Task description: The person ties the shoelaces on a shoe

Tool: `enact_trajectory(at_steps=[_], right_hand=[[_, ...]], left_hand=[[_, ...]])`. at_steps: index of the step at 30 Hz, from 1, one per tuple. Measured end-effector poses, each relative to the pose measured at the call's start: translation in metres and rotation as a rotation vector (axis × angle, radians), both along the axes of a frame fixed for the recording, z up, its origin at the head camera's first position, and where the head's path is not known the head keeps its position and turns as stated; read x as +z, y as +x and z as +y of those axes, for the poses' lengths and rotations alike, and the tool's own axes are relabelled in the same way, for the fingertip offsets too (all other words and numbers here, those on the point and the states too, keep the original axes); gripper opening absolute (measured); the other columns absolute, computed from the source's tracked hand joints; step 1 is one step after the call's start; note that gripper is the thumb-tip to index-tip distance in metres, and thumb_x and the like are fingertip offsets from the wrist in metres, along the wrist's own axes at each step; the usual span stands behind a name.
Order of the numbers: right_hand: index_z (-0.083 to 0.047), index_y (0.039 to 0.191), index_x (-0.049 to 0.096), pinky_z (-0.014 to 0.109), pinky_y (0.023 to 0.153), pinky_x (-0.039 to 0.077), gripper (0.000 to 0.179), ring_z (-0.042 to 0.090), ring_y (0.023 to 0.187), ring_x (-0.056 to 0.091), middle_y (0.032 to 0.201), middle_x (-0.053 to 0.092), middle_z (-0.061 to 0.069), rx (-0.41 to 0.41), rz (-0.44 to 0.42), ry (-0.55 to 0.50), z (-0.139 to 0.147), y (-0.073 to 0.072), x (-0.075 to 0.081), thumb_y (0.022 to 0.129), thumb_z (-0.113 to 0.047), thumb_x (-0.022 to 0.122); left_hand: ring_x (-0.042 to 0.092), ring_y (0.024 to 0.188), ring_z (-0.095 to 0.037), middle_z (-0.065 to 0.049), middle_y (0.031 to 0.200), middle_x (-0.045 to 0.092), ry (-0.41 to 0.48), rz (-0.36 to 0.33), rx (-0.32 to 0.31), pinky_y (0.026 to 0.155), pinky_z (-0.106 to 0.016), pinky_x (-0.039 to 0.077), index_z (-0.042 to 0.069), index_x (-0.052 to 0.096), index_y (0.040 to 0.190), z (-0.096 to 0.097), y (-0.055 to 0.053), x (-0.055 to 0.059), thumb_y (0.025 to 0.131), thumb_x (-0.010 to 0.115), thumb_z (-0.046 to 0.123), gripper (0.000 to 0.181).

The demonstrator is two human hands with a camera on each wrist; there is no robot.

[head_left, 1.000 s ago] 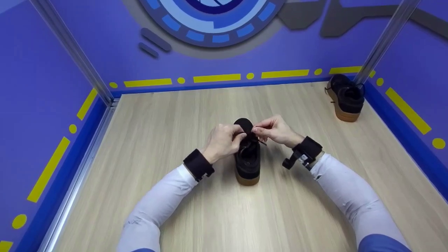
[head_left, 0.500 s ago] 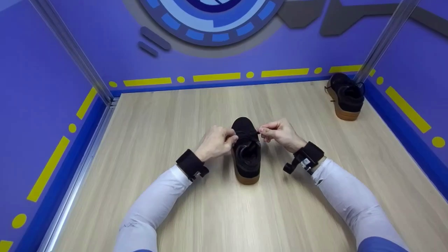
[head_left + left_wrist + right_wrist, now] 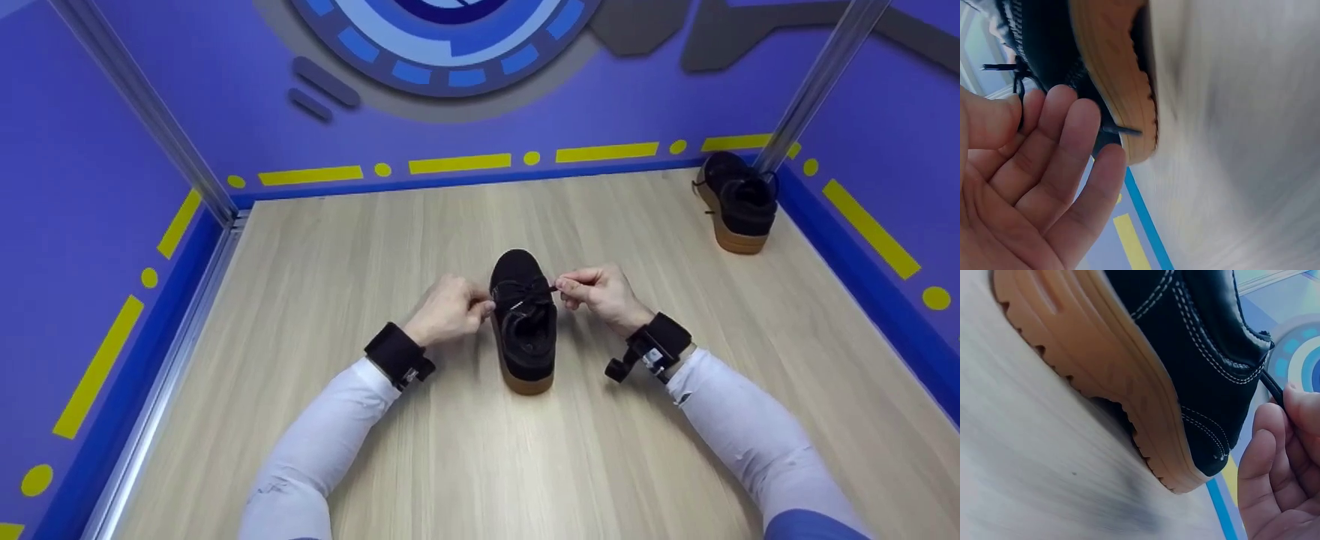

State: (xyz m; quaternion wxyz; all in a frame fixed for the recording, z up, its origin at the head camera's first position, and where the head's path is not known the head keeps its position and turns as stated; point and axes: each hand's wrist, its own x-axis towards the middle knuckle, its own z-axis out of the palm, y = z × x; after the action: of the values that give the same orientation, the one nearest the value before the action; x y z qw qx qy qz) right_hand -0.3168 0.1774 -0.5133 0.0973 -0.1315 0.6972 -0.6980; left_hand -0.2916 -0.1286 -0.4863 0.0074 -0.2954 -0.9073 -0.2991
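Note:
A black shoe [image 3: 517, 266] with a tan gum sole [image 3: 1089, 337] stands upright on the table, its toe pointing away from me. At its left side my left hand [image 3: 448, 311] pinches a black shoelace [image 3: 1018, 85] between thumb and index finger. The other fingers of that hand are loosely bent beside the sole in the left wrist view. On the opposite side, my right hand [image 3: 604, 296] pinches another part of the lace [image 3: 1273, 387], drawn out sideways from the shoe. A lace knot [image 3: 534, 289] lies over the tongue; its exact form is too small to tell.
A second black shoe [image 3: 742, 206] with a tan sole stands in the far right corner, its laces hanging loose. Blue printed panels [image 3: 450, 135] enclose the wooden table [image 3: 465, 450] at the back and both sides. Metal posts rise at the far corners.
My hands have moved apart from over the shoe's front to its two sides, the left one going left and toward me. The laces are drawn outward, and the toe is uncovered.

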Motion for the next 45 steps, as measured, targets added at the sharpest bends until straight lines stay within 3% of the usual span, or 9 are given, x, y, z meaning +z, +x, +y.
enact_trajectory(at_steps=[4, 9, 13, 16, 19, 22, 28, 36, 45], right_hand=[[0.029, 0.118, 0.070, 0.018, 0.064, 0.060, 0.027, 0.003, 0.063, 0.067, 0.076, 0.079, -0.007, -0.017, 0.004, 0.043, -0.004, 0.001, 0.003, 0.104, 0.006, 0.071], [0.022, 0.124, 0.072, 0.020, 0.066, 0.063, 0.031, 0.004, 0.068, 0.072, 0.080, 0.081, -0.006, -0.046, 0.004, 0.153, -0.010, 0.007, 0.008, 0.106, -0.003, 0.074], [0.013, 0.148, 0.062, 0.028, 0.085, 0.068, 0.053, 0.018, 0.105, 0.079, 0.129, 0.080, 0.016, -0.006, -0.003, 0.217, -0.012, 0.020, 0.010, 0.106, -0.014, 0.078], [0.007, 0.171, 0.034, 0.044, 0.115, 0.061, 0.091, 0.040, 0.148, 0.063, 0.173, 0.047, 0.028, 0.106, -0.049, 0.228, -0.013, 0.029, 0.013, 0.101, -0.023, 0.085], [0.003, 0.178, 0.006, 0.055, 0.133, 0.042, 0.124, 0.048, 0.168, 0.036, 0.186, 0.020, 0.028, 0.244, -0.124, 0.209, -0.013, 0.035, 0.014, 0.095, -0.028, 0.092], [-0.001, 0.179, -0.004, 0.050, 0.136, 0.038, 0.138, 0.046, 0.169, 0.037, 0.185, 0.024, 0.028, 0.332, -0.181, 0.166, -0.014, 0.039, 0.015, 0.089, -0.025, 0.097], [-0.007, 0.180, -0.007, 0.026, 0.118, 0.054, 0.146, 0.036, 0.156, 0.056, 0.176, 0.043, 0.028, 0.388, -0.190, 0.107, -0.015, 0.045, 0.014, 0.081, -0.011, 0.100], [-0.012, 0.181, -0.005, 0.031, 0.121, 0.054, 0.147, 0.035, 0.153, 0.059, 0.177, 0.045, 0.024, 0.375, -0.196, 0.130, -0.019, 0.044, 0.014, 0.079, -0.007, 0.100], [-0.013, 0.182, 0.003, 0.034, 0.126, 0.050, 0.139, 0.034, 0.153, 0.059, 0.174, 0.049, 0.022, 0.340, -0.169, 0.141, -0.028, 0.029, 0.015, 0.080, -0.005, 0.097]], left_hand=[[0.052, 0.061, -0.003, -0.001, 0.071, 0.074, -0.003, 0.002, 0.032, 0.058, -0.020, 0.038, 0.009, 0.087, 0.093, 0.001, 0.003, -0.002, 0.103, 0.073, 0.013, 0.018], [0.059, 0.063, -0.007, -0.001, 0.076, 0.077, 0.040, -0.037, 0.106, 0.059, -0.023, 0.044, 0.008, 0.086, 0.098, 0.009, 0.017, -0.004, 0.107, 0.072, 0.021, 0.022], [0.078, 0.084, -0.019, -0.009, 0.101, 0.085, 0.119, -0.152, 0.156, 0.074, -0.034, 0.063, 0.002, 0.080, 0.128, 0.015, 0.032, -0.003, 0.111, 0.067, 0.034, 0.039], [0.081, 0.113, -0.031, -0.015, 0.126, 0.083, 0.209, -0.290, 0.190, 0.095, -0.047, 0.067, 0.002, 0.065, 0.152, 0.018, 0.042, 0.002, 0.109, 0.068, 0.050, 0.066], [0.072, 0.136, -0.036, -0.018, 0.146, 0.074, 0.280, -0.404, 0.188, 0.113, -0.057, 0.060, 0.008, 0.051, 0.166, 0.019, 0.051, 0.006, 0.103, 0.071, 0.063, 0.086], [0.060, 0.152, -0.037, -0.018, 0.161, 0.064, 0.326, -0.472, 0.139, 0.128, -0.060, 0.048, 0.013, 0.040, 0.173, 0.022, 0.056, 0.008, 0.099, 0.076, 0.066, 0.097], [0.051, 0.160, -0.033, -0.015, 0.168, 0.058, 0.434, -0.601, 0.091, 0.137, -0.058, 0.035, 0.016, 0.038, 0.173, 0.030, 0.061, 0.002, 0.099, 0.082, 0.053, 0.094], [0.058, 0.154, -0.030, -0.013, 0.164, 0.061, 0.574, -0.688, 0.081, 0.136, -0.054, 0.037, 0.015, 0.041, 0.170, 0.037, 0.060, 0.001, 0.097, 0.086, 0.036, 0.088], [0.063, 0.149, -0.028, -0.011, 0.159, 0.066, 0.631, -0.700, 0.116, 0.132, -0.051, 0.043, 0.013, 0.046, 0.166, 0.035, 0.047, -0.002, 0.097, 0.086, 0.029, 0.081]])
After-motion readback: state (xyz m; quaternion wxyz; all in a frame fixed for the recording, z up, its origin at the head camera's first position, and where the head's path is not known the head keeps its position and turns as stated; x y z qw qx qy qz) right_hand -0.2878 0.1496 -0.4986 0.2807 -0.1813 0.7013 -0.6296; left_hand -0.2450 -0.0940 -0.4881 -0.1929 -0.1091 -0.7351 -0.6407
